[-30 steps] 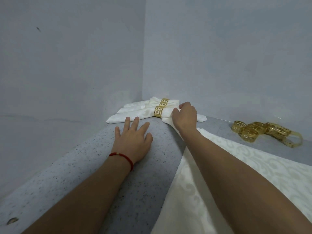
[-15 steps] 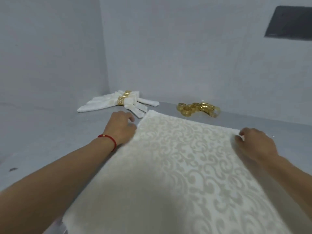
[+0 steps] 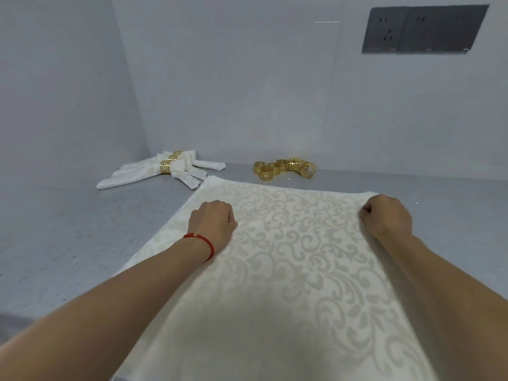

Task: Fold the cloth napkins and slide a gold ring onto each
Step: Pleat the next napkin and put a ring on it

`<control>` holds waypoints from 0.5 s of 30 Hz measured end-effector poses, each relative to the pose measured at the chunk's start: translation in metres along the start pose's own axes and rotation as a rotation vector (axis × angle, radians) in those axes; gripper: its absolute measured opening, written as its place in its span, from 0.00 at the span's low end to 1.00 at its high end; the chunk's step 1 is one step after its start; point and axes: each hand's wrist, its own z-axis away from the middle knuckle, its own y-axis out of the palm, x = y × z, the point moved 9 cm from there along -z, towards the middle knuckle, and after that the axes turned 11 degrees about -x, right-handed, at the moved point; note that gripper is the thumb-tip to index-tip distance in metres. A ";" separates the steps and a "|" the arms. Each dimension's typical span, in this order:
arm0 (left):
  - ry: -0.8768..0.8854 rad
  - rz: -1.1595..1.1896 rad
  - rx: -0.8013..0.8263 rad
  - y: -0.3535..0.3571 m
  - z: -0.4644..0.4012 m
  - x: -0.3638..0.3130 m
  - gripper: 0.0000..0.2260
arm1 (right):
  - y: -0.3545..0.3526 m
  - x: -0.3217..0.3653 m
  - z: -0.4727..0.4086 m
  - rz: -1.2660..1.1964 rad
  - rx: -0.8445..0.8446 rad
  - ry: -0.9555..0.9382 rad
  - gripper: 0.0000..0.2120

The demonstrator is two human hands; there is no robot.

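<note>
A cream napkin with a scroll pattern lies spread flat on the grey table in front of me. My left hand, a red cord on its wrist, rests on the cloth near its far left part, fingers curled under. My right hand is curled over the far right corner and grips the edge. Two folded napkins, each in a gold ring, lie at the back left corner. A heap of several loose gold rings sits by the back wall, beyond the spread napkin.
Walls close the table at the left and back. A dark socket plate is on the back wall at upper right. Bare grey tabletop shows left of the napkin and to its right.
My view swung right from the ringed napkins to the flat one. My right hand left the ringed napkin for the flat napkin's far right corner. My left hand moved onto the cloth.
</note>
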 end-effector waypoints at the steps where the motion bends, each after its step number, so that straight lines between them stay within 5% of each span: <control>1: 0.013 -0.013 -0.008 -0.001 0.000 -0.002 0.08 | -0.002 0.002 0.000 0.022 -0.013 -0.033 0.10; 5: 0.187 -0.222 -0.022 0.002 -0.003 -0.018 0.09 | -0.011 -0.003 -0.005 -0.028 -0.023 -0.082 0.06; 9: 0.406 -0.301 -0.100 0.002 -0.009 -0.057 0.11 | -0.033 -0.026 -0.004 0.187 0.104 -0.148 0.04; 15: 0.602 -0.393 -0.118 0.035 -0.016 -0.129 0.09 | -0.075 -0.065 0.053 0.608 0.524 -0.225 0.09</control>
